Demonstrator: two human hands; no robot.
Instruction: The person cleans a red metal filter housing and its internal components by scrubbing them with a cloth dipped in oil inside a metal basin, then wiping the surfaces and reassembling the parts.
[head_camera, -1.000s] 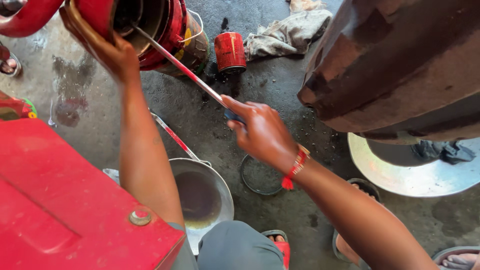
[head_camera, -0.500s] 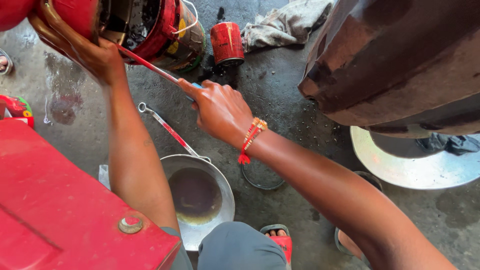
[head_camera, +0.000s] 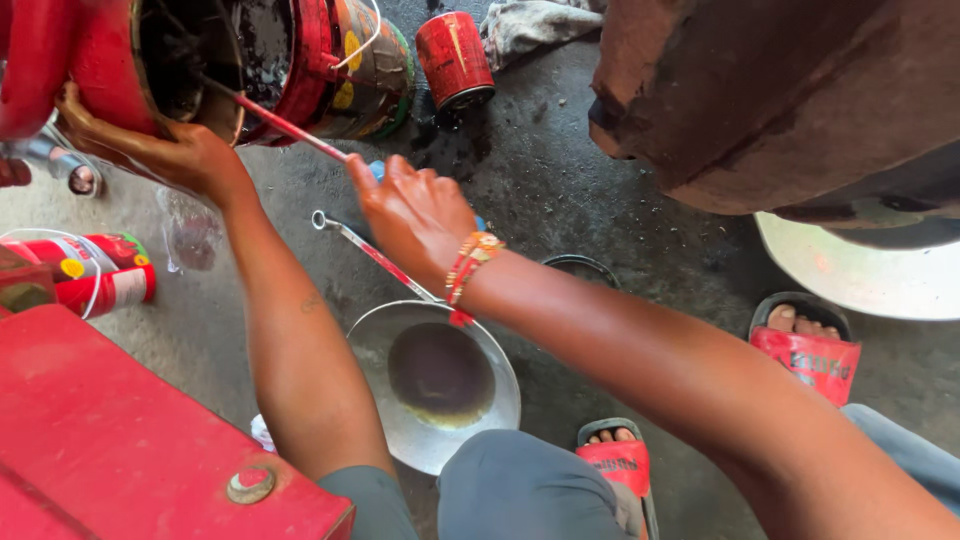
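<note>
A metal bowl (head_camera: 435, 385) of dark oil sits on the floor (head_camera: 560, 200) under the arms, with a wrench (head_camera: 370, 250) and a red can (head_camera: 455, 58) near. The left hand (head_camera: 165, 150) grips the rim of the red drum (head_camera: 200, 60). The right hand (head_camera: 415, 215) pinches a thin red rod (head_camera: 280, 122). It slants up-left into the drum's mouth.
</note>
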